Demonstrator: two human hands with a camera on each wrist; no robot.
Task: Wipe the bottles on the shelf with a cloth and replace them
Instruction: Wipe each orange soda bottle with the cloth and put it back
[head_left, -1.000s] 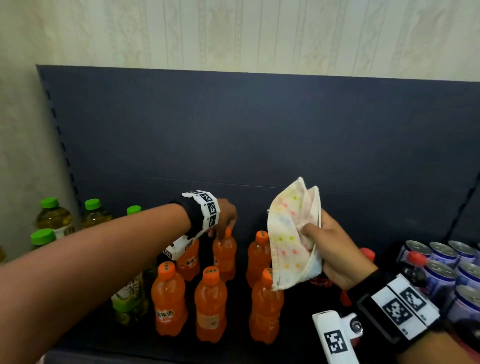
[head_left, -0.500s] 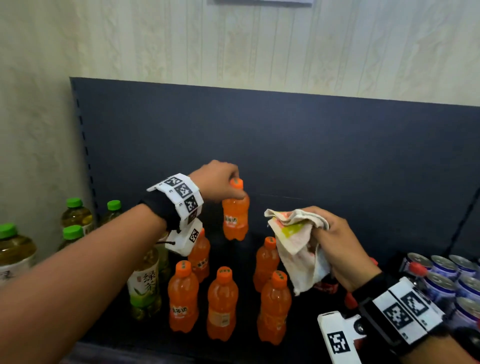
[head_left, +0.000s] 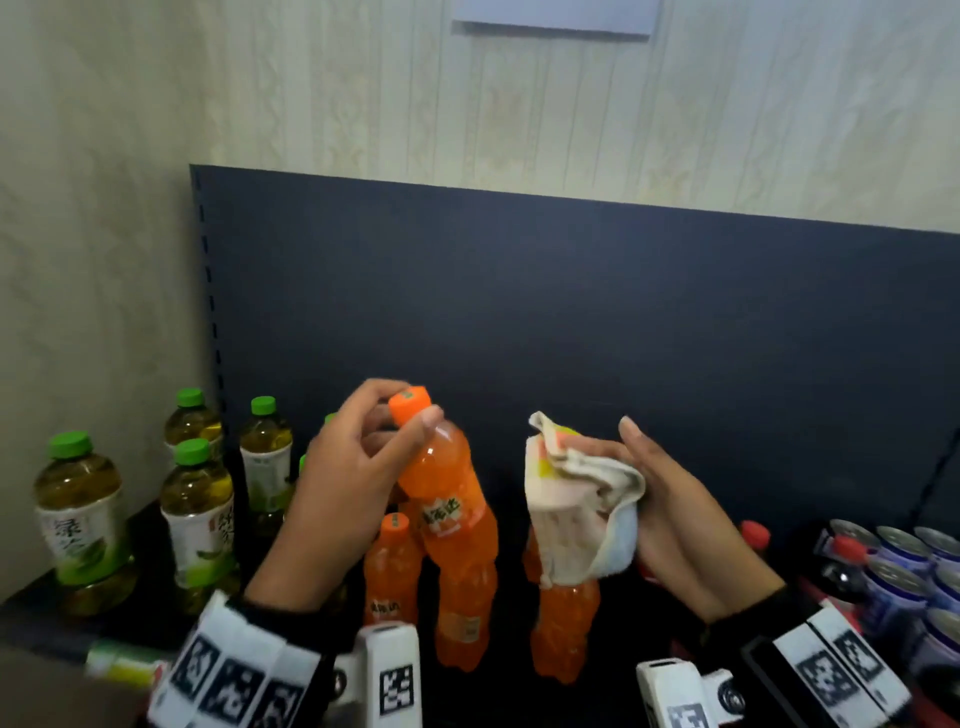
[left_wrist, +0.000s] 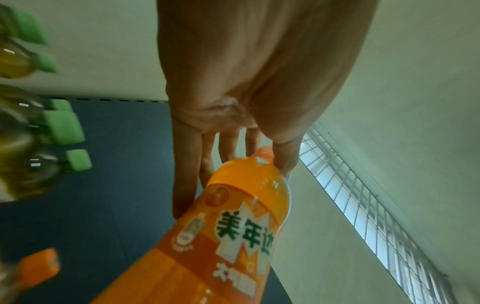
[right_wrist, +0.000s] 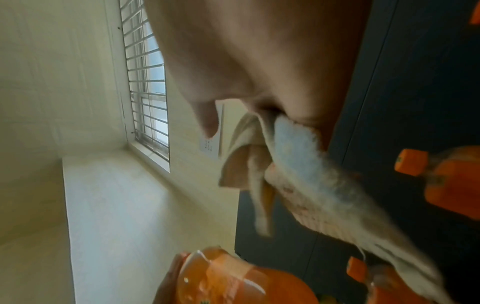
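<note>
Left hand (head_left: 353, 483) pinches the bottle (head_left: 447, 499) by its cap, tilted, clear above the shelf (head_left: 26, 613); at its three o'clock, apart, right hand (head_left: 670, 509) clutches the bunched cloth (head_left: 576, 499); wiping looks due next; the cloth must meet the bottle.

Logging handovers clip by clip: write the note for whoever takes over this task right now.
The left hand pinches the held orange bottle at its cap, lifted off the shelf and tilted.
The right hand holds the bunched cloth beside that bottle, not touching it.
The other orange bottles stand on the shelf, with the green tea bottles to their left.
Done: one bottle picked up.
Left: wipe it, set it back, then do the rest. Whether any standing bottle is already wiped cannot be told.
</note>
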